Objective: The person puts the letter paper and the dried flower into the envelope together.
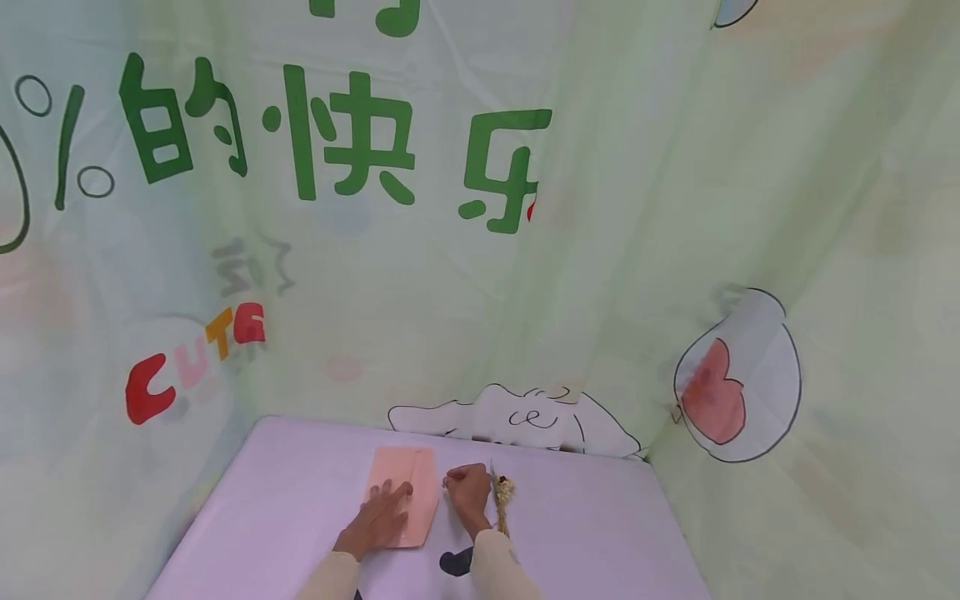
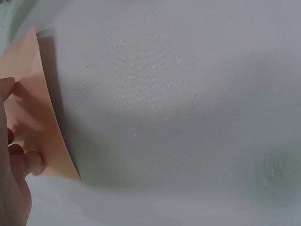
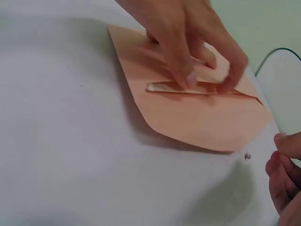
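A peach paper envelope (image 1: 422, 500) lies on the pale table, with a narrow pale strip (image 3: 162, 87) along a fold across it. My left hand (image 1: 381, 518) rests on the envelope, fingers spread and a little bent, and its fingertips press beside and on the strip. Just right of the envelope, my right hand (image 1: 469, 492) hovers low with thumb and fingers curled together. Nothing clear shows between those fingertips. A tiny dark bit (image 3: 247, 156) lies on the table between the envelope and the right hand. In the left wrist view, part of the envelope shows under the left hand.
A small bunch of dried flowers (image 1: 505, 493) lies immediately right of my right hand. A dark rounded shape (image 1: 456, 562) is on the table near my right sleeve. Pale printed curtains (image 1: 600, 250) hang behind and at both sides of the table (image 1: 592, 517).
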`<state>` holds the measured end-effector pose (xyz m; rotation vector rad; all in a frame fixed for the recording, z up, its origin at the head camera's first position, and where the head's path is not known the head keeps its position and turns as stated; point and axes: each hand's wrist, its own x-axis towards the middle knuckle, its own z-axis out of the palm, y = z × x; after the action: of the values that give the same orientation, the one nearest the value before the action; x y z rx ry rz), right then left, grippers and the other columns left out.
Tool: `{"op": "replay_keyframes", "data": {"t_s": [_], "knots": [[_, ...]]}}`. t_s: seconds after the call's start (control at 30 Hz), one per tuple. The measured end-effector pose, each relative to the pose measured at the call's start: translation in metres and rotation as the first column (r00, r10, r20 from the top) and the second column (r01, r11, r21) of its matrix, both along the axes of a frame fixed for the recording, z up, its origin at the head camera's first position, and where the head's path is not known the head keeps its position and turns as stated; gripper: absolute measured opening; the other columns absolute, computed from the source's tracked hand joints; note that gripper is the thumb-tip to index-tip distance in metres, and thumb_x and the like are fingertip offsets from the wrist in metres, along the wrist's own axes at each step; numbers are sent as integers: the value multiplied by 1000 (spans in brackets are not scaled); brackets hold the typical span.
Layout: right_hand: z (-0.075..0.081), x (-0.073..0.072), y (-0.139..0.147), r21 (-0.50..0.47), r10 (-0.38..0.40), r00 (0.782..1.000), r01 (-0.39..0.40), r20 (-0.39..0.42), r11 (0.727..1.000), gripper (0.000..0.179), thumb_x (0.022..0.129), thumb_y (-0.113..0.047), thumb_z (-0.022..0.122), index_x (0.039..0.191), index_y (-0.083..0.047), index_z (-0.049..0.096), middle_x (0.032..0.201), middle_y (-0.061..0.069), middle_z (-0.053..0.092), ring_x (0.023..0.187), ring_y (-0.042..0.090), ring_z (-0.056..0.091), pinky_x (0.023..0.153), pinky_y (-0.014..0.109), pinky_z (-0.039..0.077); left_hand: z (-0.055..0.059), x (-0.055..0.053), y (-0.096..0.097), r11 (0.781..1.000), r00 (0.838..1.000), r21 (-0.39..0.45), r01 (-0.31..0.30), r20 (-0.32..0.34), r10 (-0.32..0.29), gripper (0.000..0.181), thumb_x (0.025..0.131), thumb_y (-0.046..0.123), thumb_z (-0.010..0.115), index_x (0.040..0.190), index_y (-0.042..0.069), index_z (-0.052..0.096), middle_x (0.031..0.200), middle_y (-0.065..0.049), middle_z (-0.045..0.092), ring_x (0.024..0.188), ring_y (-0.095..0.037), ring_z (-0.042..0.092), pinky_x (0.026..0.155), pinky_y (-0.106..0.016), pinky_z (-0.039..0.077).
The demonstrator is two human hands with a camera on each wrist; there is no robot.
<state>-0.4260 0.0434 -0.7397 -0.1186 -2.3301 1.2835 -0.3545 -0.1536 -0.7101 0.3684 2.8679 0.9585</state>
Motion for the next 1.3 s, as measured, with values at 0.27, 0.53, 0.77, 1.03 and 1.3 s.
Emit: {"op": "replay_keyframes", "data": {"t_s": [0.27,0.53,0.77,1.03,1.3], "knots": [[55,36,31,22,-130,987,128,98,991,9,80,4,86,79,1,78,76,14,74,71,28,68,69,49,58,10,3,4,1000,1000,23,-4,-9,4,30,101,14,65,129,17,57,151,-42,50,129,-66,52,99,-87,45],[38,38,68,-16,-333,923,342,192,939,23,82,-1,87,95,12,72,88,28,75,86,45,74,83,61,59,0,-1,1,1000,1000,21,-4,0,4,31,102,16,65,131,18,56,155,-42,48,134,-67,49,101,-90,41],[31,48,81,-5,-335,907,348,256,938,37,79,-9,90,97,12,66,90,28,71,83,44,71,79,62,58,0,-3,4,1000,1000,-23,-19,20,19,31,101,15,69,129,19,58,156,-39,49,136,-64,51,103,-86,44],[22,52,78,45,-336,886,341,321,939,28,79,-5,89,86,7,64,77,20,68,71,33,67,71,54,57,-2,-2,1,1000,996,1,-30,87,30,33,106,21,65,139,20,57,165,-41,39,151,-71,34,115,-88,31],[16,48,77,64,-337,870,338,361,939,20,84,1,86,86,6,67,77,19,70,69,31,70,68,51,59,-3,4,-2,996,997,93,-13,78,5,40,108,25,60,146,17,52,165,-46,34,150,-78,23,114,-92,22]]}}
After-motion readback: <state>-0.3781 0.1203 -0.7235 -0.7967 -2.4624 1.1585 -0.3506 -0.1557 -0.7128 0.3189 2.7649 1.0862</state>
